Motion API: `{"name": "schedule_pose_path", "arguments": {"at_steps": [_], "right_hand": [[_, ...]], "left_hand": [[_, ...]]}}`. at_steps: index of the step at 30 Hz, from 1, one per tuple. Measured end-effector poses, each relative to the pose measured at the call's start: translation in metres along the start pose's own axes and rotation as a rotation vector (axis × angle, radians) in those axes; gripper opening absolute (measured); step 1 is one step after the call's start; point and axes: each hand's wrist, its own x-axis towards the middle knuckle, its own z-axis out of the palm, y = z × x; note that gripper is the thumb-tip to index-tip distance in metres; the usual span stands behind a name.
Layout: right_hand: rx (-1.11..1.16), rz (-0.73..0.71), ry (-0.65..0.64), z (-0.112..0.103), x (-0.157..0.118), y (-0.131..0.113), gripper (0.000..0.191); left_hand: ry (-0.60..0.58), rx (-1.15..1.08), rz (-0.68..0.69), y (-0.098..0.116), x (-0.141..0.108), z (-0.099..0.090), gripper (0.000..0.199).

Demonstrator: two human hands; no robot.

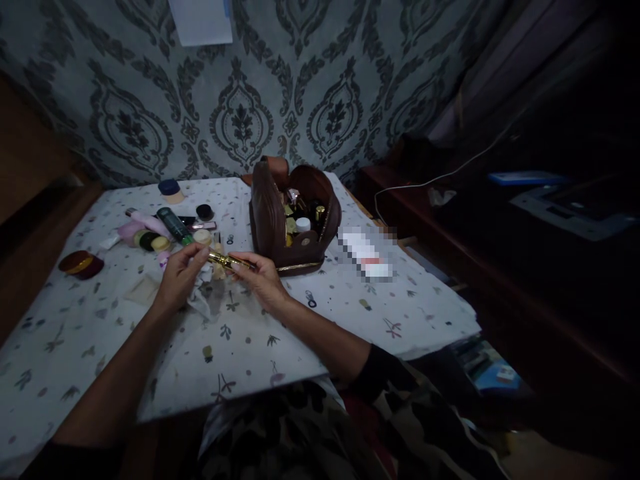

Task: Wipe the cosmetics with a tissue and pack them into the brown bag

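Observation:
A slim gold and black cosmetic tube (220, 259) lies across between my two hands above the table. My left hand (183, 273) pinches its left end, and my right hand (260, 279) is closed around its right end. Just under my left hand hangs a crumpled white tissue (201, 301); whether the fingers also grip it I cannot tell. Right behind my right hand stands a brown makeup bag (265, 233), unzipped, with a white-lidded jar (303, 225) and a gold-capped bottle (320, 213) among the items inside.
Left of the bag lie a dark green tube (173, 225), a pink tube (147, 220), a blue-lidded jar (171, 191), a black round lid (205, 212) and a dark red round container (81, 265). A pixelated white item (367, 257) sits right of the bag, near the table's edge.

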Motion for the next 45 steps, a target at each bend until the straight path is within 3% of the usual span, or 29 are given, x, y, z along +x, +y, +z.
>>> {"name": "schedule_pose_path", "arguments": {"at_steps": [28,35,41,45], "right_hand": [[-0.029,0.002,0.029,-0.0010,0.0012,0.0002,0.042],[0.001,0.026,0.023,-0.0009,0.0010,0.0004,0.041],[0.012,0.027,0.027,-0.0003,0.0002,-0.0018,0.039],[0.011,0.024,0.028,-0.0007,0.0000,-0.0019,0.040]], "left_hand": [[0.004,-0.048,0.031,-0.0054,0.0021,0.0015,0.033],[-0.086,-0.104,0.011,-0.0038,0.0012,0.0000,0.035],[-0.022,-0.044,0.013,-0.0061,0.0027,0.0003,0.039],[-0.070,-0.008,-0.018,-0.0044,0.0029,-0.0003,0.042]]}}
